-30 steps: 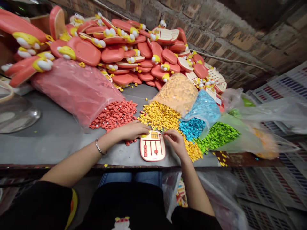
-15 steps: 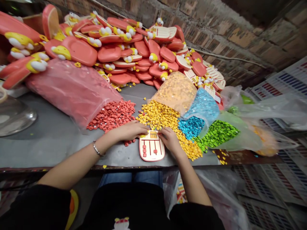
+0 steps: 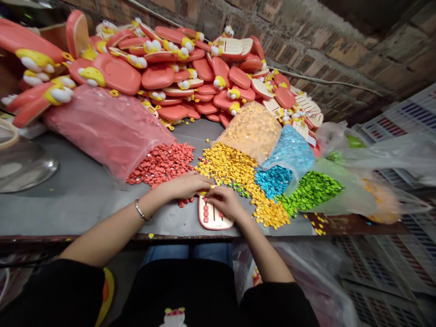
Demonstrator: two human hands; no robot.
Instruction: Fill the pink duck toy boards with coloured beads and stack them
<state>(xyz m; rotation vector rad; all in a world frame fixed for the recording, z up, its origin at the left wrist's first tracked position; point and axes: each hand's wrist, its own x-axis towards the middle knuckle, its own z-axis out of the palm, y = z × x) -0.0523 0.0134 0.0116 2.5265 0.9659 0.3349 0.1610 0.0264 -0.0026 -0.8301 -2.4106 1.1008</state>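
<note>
A small cream toy board (image 3: pixel 214 223) with a red rim and slots lies flat near the table's front edge. Several red pieces (image 3: pixel 205 213) sit in its left slot. My left hand (image 3: pixel 195 185) is closed at the board's top left edge, steadying it; its fingertips are partly hidden. Over the board's upper half, my right hand (image 3: pixel 226 200) has its thumb and fingers pinched together at the top of the left slot. Whatever is between those fingers is too small to make out. The right hand covers the board's upper right part.
Loose red pieces (image 3: pixel 163 163), yellow pieces (image 3: pixel 228 161), blue pieces (image 3: pixel 275 180) and green pieces (image 3: pixel 315 188) spill from plastic bags around the board. Behind them, a heap of red duck-headed boards (image 3: pixel 158 77) leans toward the brick wall (image 3: pixel 306 50). A metal lid-like object (image 3: pixel 30 175) stands left.
My right hand has moved left from the board's right top corner to above the left slot, uncovering some green pieces behind. My left hand stays at the top left edge.
</note>
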